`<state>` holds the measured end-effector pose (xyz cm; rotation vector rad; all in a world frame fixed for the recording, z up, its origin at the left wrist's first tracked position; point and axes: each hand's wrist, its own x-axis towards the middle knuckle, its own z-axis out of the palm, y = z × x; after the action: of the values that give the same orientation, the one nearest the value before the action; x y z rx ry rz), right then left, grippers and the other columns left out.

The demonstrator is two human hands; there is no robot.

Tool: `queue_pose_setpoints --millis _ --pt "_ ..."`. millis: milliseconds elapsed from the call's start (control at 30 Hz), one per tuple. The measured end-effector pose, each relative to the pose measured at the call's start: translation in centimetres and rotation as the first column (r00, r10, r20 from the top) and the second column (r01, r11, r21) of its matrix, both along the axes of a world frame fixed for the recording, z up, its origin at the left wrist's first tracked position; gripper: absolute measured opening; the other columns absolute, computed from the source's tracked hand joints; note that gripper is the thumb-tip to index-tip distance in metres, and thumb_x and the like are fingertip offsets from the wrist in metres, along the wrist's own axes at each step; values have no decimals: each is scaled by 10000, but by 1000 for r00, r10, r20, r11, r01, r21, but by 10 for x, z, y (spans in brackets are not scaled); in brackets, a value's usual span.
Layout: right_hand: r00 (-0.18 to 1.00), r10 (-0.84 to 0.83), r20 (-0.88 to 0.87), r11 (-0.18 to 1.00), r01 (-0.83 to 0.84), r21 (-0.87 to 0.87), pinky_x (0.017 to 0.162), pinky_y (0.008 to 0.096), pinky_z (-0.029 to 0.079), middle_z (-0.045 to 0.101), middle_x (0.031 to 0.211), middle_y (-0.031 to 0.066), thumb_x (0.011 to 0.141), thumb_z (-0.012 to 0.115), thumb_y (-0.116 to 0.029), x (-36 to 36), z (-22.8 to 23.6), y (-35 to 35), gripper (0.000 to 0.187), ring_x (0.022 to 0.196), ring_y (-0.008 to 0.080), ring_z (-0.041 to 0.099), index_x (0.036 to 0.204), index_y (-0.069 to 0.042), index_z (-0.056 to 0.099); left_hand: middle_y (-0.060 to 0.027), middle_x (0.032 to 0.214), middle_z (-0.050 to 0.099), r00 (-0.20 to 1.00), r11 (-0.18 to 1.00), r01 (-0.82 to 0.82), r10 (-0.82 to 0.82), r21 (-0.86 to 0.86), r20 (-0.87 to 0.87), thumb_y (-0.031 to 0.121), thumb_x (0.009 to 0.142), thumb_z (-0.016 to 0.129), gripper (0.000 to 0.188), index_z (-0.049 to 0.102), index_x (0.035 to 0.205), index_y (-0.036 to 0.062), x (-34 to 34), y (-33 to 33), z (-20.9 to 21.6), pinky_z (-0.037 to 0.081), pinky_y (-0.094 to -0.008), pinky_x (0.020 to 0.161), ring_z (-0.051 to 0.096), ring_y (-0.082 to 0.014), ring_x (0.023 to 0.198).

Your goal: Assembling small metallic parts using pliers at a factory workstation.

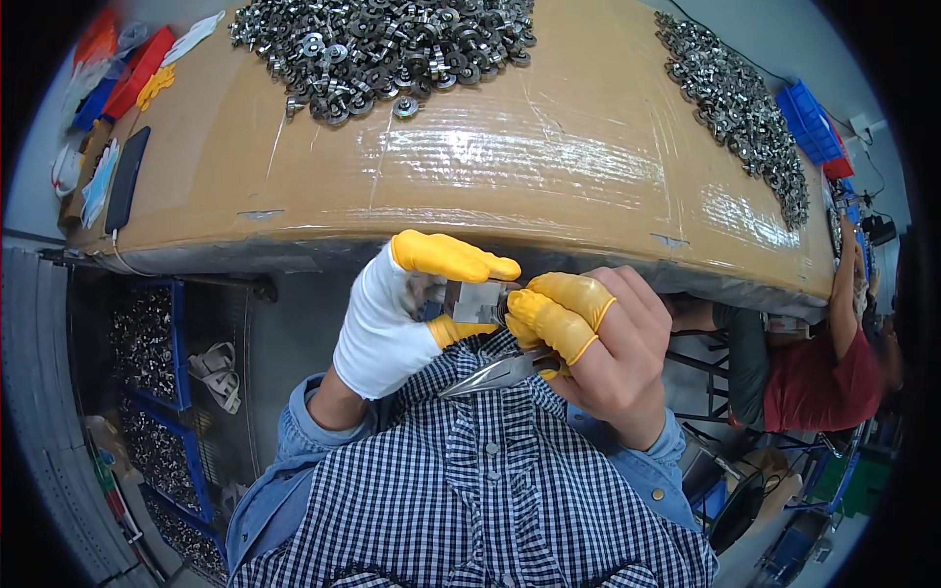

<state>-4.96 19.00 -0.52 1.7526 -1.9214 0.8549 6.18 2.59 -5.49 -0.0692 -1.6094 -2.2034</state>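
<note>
My left hand (394,312), in a white glove with yellow coverings on the thumb and fingers, grips a small grey metal block (476,302) in front of my chest. My right hand (600,338) wears yellow finger covers and is closed around silver pliers (496,374), whose pointed jaws angle down to the left. Its thumb and fingertips press together at the block's right side. A small dark round part seems to sit there, mostly hidden by the fingers.
A wrapped table (392,186) stands ahead, with a big heap of metal wheel parts (392,54) and another heap (735,103) at right. A phone (127,181) lies at left. Blue crates (181,343) of parts stand below left. A person in red (818,382) sits at right.
</note>
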Motion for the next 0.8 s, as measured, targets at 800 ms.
queue_pose_setpoints --millis 800 --pt "913 -234 333 964 172 203 577 304 361 457 726 72 604 689 -36 -24 -8 -5 296 642 206 399 765 -38 441 -88 1093 609 920 954 -279 299 -110 252 -82 716 660 468 530 1141 62 -2 8 23 468 -282 913 597 -160 962"
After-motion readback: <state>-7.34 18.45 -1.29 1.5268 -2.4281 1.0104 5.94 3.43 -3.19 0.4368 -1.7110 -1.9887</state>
